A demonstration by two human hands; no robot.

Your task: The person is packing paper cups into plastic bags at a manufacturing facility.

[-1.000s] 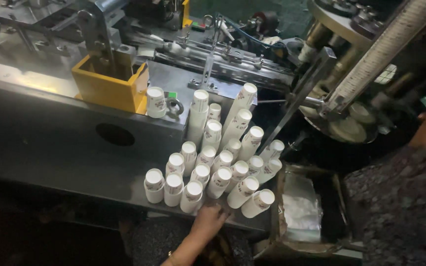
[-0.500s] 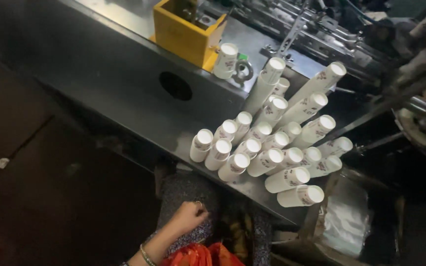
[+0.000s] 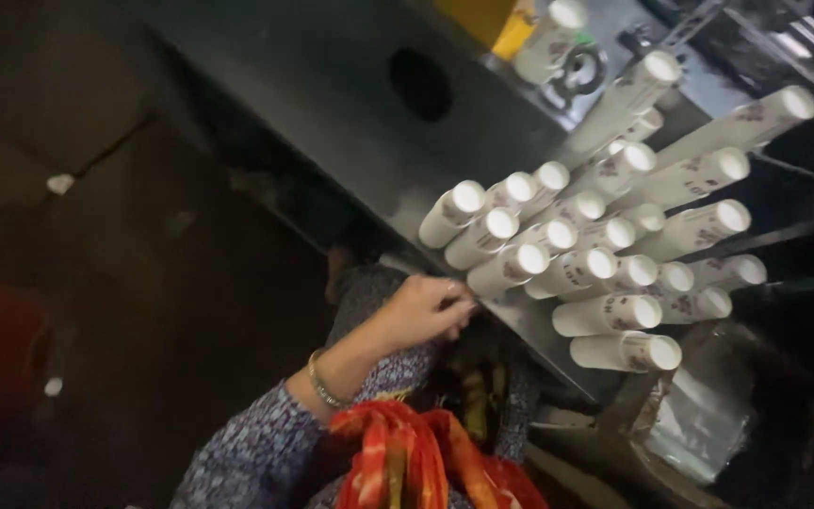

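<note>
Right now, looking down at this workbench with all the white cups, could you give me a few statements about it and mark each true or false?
1. One hand reaches to the edge of the metal table. True.
2. The stacks of white paper cups stand upright. False: in this view they lean over, rims pointing right.
3. The wrist wears a bracelet. True.
4. The hand holds a cup stack. False: it is below the stacks, gripping none.
5. The table has a round hole. True.
</note>
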